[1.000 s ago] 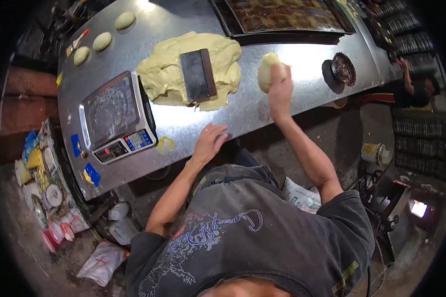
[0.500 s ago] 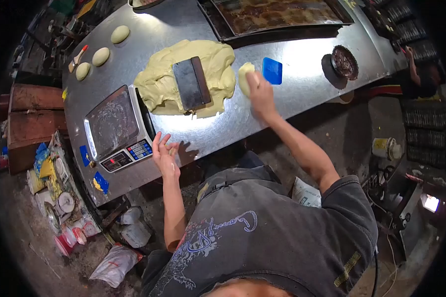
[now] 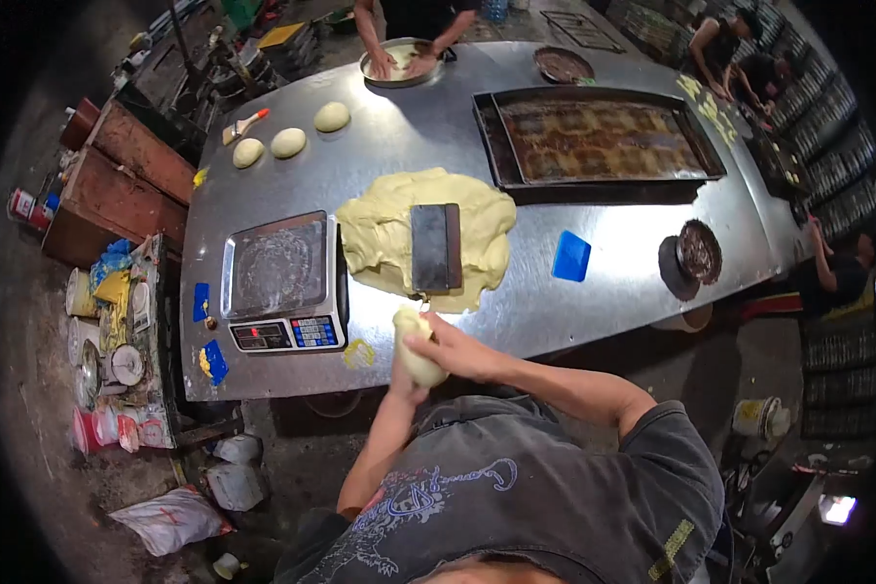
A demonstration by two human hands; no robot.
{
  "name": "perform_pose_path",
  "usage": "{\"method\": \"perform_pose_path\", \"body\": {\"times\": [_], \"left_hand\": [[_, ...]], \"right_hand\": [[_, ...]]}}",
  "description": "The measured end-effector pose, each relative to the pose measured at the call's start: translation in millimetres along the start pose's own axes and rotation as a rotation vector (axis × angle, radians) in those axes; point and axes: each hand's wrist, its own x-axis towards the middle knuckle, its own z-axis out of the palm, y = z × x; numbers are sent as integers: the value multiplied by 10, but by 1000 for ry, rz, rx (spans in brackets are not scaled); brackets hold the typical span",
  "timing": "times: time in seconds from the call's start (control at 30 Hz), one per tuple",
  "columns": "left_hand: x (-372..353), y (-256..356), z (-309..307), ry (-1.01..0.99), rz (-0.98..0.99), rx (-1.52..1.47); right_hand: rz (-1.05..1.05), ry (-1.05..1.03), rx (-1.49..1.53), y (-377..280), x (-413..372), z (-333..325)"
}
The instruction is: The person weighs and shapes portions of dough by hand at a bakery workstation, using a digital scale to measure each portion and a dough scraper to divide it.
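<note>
Close to my body, just off the table's near edge, a piece of pale yellow dough (image 3: 421, 366) is held between both hands. My right hand (image 3: 462, 350) wraps its fingers over its upper right side. From below and the left, my left hand (image 3: 405, 383) supports it, most of its fingers hidden behind the dough. Ahead lies a large dough mass (image 3: 380, 229) with a flat dough scraper (image 3: 431, 247) resting on top. To its left stands a digital scale (image 3: 280, 268) with a floury, bare pan. A blue plastic scraper (image 3: 571, 256) lies to the right.
Three dough balls (image 3: 288, 143) and a brush (image 3: 244, 127) sit at the far left. Baking trays (image 3: 492, 146) and a dark bowl (image 3: 699, 251) are on the right. Across the steel table (image 3: 409, 127), a co-worker's hands (image 3: 399, 66) work in a round pan (image 3: 368, 70).
My right hand has brought the dough piece from beside the blue scraper to my left hand, which was open and now holds it too. The view has shifted, showing more of the far side.
</note>
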Motion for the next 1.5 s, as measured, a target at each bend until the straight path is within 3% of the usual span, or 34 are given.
{"method": "perform_pose_path", "body": {"times": [0.03, 0.13, 0.17, 0.27, 0.3, 0.33, 0.4, 0.47, 0.53, 0.57, 0.6, 0.67, 0.73, 0.8, 0.83, 0.87, 0.9, 0.93, 1.0, 1.03, 1.07, 1.13, 1.23, 1.3, 1.4, 1.43, 1.5], "left_hand": [[-17, 195, 1, 22, 79, -52], [-203, 956, 202, 257, 198, -302], [-188, 1144, 168, 276, 299, -250], [-42, 1318, 142, 349, 298, -285], [-111, 1334, 324, 349, 267, -254], [-180, 1333, 516, 341, 236, -217], [-266, 1294, 519, 164, 201, -256], [-264, 1266, 240, 65, 170, -280], [-235, 1316, -233, -37, 178, -14], [-291, 1461, -277, -140, 172, 169], [-369, 1591, -302, -27, 67, 420], [-334, 1559, -497, 54, 66, 639], [-178, 1423, -509, 59, -84, 240], [-193, 1393, -100, -145, -74, -197], [-60, 1357, -97, 18, 22, -217], [-37, 1424, -84, -49, 102, -257], [-50, 1424, -50, 8, 171, -205], [-147, 1517, 112, 72, 239, -151], [-184, 1558, 201, 1, 410, -29], [-242, 1599, 267, -63, 534, 145], [-242, 1631, 360, -54, 728, 502], [-228, 1702, 347, -91, 749, 731], [-308, 1875, 439, -556, 401, -37], [-369, 1938, 490, -443, 538, 96], [-436, 2042, 641, -282, 862, 498], [-564, 2097, 848, -216, 945, 609], [-608, 2145, 902, -141, 1074, 792]], "right_hand": [[248, -191, 262, -290, 17, -92], [273, -115, 629, -12, 415, -270], [234, 34, 611, -125, 498, -309], [39, 59, -4, 179, 861, -147], [-145, 143, -253, 317, 937, 20], [275, -41, 550, -73, 931, 178], [395, -73, 1000, 1, 994, 253], [430, 39, 904, 40, 1092, 194], [443, 130, 768, 91, 1198, -35], [480, 209, 861, -146, 1180, -155], [440, 264, 894, -153, 1228, -247], [259, 417, 695, -258, 1281, -208], [132, 435, 204, -473, 1180, 23], [54, 283, -47, -562, 990, 342], [-28, 244, -75, -559, 889, 485], [-110, 200, -107, -662, 810, 543], [-82, 225, -159, -774, 753, 472], [-68, 308, -92, -771, 805, 406], [-21, 453, 35, -729, 871, 254], [47, 353, 224, -858, 875, 161], [46, 305, 391, -866, 891, 157], [50, 202, 725, -861, 939, 175], [-60, -60, 532, -1097, 786, -10], [-75, -295, 497, -1118, 739, -127], [-462, -135, 49, -1383, 525, -8], [-484, -18, 43, -1442, 480, 77], [-623, -70, -194, -1524, 457, 36]]}}
